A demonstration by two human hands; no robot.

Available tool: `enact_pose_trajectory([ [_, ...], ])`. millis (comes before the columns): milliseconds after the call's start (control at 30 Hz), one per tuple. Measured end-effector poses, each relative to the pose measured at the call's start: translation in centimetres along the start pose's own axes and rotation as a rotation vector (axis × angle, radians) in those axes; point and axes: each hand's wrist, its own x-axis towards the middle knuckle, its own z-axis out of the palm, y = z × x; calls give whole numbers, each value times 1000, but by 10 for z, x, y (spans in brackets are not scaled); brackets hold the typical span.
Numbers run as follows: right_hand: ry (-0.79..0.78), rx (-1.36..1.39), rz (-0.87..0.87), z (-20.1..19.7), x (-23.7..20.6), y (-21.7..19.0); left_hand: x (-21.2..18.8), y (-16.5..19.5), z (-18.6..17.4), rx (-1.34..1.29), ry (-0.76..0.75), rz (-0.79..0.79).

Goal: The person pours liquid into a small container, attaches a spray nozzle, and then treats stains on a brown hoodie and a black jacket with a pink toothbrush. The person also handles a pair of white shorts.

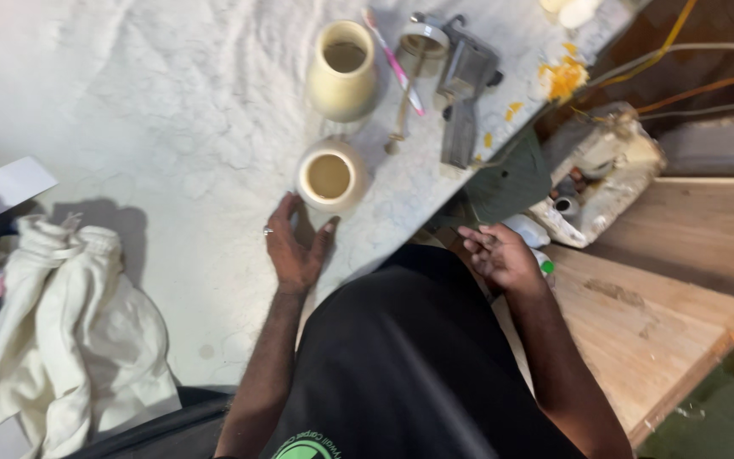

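The left hand (293,246) lies open on the white, cracked desk (163,102), just beside a cream pot (330,176); a taller cream vase (343,70) stands behind. The right hand (503,255) hangs empty, fingers loose, over wooden boards (664,280).

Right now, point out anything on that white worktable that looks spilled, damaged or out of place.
Orange-yellow splatter stains the white worktable's far right corner, with smaller flecks beside it. The tabletop looks cracked and crusted all over. A crumpled white cloth hangs off the near left edge. The two cream ceramic vases stand upright; the left hand rests by the nearer one.
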Motion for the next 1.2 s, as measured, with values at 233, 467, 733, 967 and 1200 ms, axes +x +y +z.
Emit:
enact_pose_trajectory([
  [233, 43, -18, -64, -15, -18, 21, -12, 2, 9, -28, 26, 43],
  [467, 40, -57, -122, -27, -21, 34, -18, 0, 12, -4, 0, 52],
  [733, 84, -17, -112, -29, -14, 37, -19, -3, 16, 15, -1, 66],
  [967, 55, -51, -143, -11, -29, 38, -20, -8, 18, 32, -30, 46],
  [1200, 68, 57, -179, -23, -22, 43, -21, -5, 18, 34, -24, 50],
])
